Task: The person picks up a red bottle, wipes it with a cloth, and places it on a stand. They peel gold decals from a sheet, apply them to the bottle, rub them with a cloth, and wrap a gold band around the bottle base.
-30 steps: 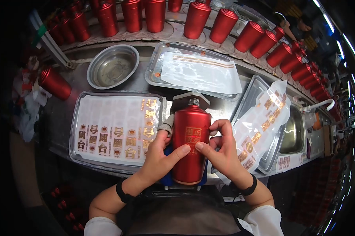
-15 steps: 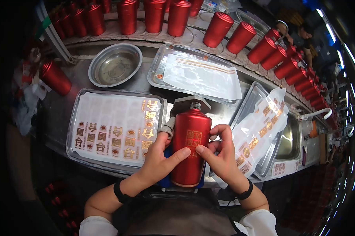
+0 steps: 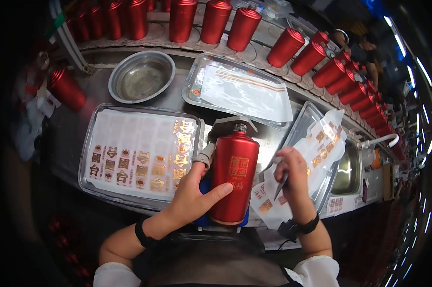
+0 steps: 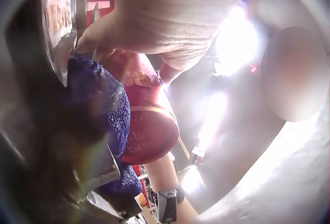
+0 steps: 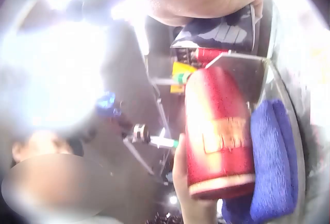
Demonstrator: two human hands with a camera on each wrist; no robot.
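Observation:
A red bottle (image 3: 233, 191) with gold characters on its front leans neck-away on a blue cloth (image 5: 273, 157). My left hand (image 3: 189, 196) holds the bottle's left side, thumb lying across its front; a grey wrap covers one finger. In the left wrist view the hand (image 4: 154, 23) is above the bottle's base (image 4: 149, 134). Off the bottle to the right, my right hand (image 3: 292, 179) grips a thin dark flat blade (image 3: 280, 187), tip pointing down, over a sheet of gold stickers (image 3: 317, 155). The right wrist view shows the blade's wide face (image 5: 216, 32) below the fingers.
At the left lies a tray (image 3: 85, 158) of gold character stickers. Behind are a metal bowl (image 3: 141, 79) and a tray (image 3: 192, 93) with a striped sheet. Red bottles (image 3: 182, 21) line a conveyor; a sink (image 3: 348, 177) is at right.
My right hand has left the bottle, moved right and now has the dark blade in it. My left hand stays on the bottle. The conveyor bottles have shifted right.

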